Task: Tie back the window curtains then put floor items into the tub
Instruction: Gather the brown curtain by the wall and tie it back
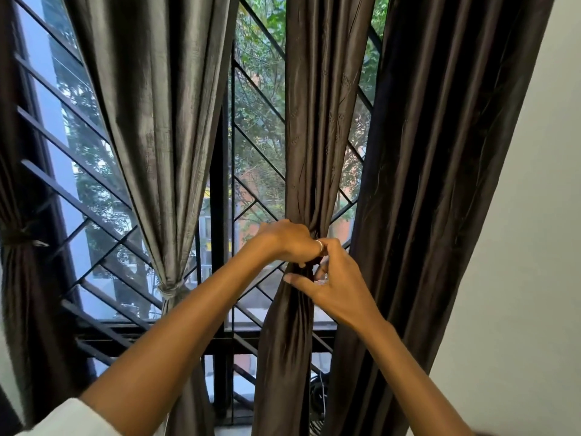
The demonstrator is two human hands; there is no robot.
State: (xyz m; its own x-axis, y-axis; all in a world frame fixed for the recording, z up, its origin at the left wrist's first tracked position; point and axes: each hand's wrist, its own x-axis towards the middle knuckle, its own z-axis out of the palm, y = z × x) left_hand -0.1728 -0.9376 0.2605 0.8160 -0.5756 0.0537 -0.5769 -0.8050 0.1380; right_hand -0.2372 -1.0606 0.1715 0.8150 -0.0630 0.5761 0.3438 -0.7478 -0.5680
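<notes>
Several dark brown curtain panels hang over a barred window. The panel right of centre [314, 121] is gathered into a narrow bunch at waist height. My left hand [287, 242] curls round that bunch from the left, with a ring on one finger. My right hand [333, 283] meets it from the right and pinches at the gathered fabric, its index finger pointing left; the tie itself is hidden by my fingers. The grey-looking panel left of centre [157, 121] is bound with a tie [169, 289]. The far-left panel [19, 278] is tied too.
A wide untied curtain panel [440, 184] hangs at the right against a white wall [534, 247]. Black diagonal window bars [103, 202] and a vertical frame post [220, 215] lie behind the curtains. Some dark cables or objects [317, 394] lie low behind the fabric.
</notes>
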